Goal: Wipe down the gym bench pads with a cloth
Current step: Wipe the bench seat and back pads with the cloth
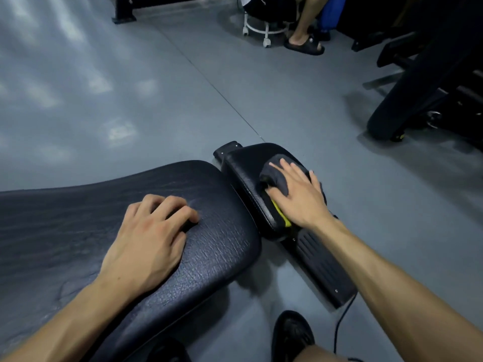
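Observation:
A long black textured bench pad point(214, 246) runs from the lower left toward the centre. My left hand point(149, 239) rests on it with fingers curled, holding nothing. Beyond its end lies a smaller black seat pad point(245, 173). My right hand point(298, 194) presses flat on a dark grey cloth point(274, 176) on that small pad. A yellow edge of the cloth point(281, 214) shows under my palm.
A black ribbed footplate point(324, 267) of the bench frame lies below my right wrist, with a cable point(342, 320) beside it. My black shoe point(292, 333) is on the grey floor. A seated person's leg and sandal point(304, 44) and a wheeled stool point(264, 30) are far ahead. Black machines point(418, 100) stand right.

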A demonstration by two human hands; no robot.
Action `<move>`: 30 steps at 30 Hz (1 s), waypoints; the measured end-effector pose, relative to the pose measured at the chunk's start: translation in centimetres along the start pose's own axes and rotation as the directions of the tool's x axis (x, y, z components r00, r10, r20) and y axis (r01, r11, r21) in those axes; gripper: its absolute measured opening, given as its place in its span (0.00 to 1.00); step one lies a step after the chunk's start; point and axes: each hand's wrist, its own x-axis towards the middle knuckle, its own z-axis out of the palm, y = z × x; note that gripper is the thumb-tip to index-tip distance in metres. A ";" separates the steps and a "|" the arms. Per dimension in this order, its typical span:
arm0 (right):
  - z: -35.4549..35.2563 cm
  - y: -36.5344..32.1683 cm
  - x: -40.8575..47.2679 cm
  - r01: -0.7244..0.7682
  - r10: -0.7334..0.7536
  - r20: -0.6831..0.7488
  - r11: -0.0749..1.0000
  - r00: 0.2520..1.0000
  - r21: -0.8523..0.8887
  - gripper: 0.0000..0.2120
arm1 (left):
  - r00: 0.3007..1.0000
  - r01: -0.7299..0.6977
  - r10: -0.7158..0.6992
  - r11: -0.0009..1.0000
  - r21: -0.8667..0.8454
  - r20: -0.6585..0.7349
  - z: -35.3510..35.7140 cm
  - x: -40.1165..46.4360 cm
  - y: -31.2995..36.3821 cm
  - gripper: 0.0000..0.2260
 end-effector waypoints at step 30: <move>-2.0 8.0 2.0 -0.402 0.381 0.129 0.862 0.916 0.309 0.16 | 0.998 -0.052 0.052 0.998 0.024 -0.025 0.8 0.2 -0.5 0.13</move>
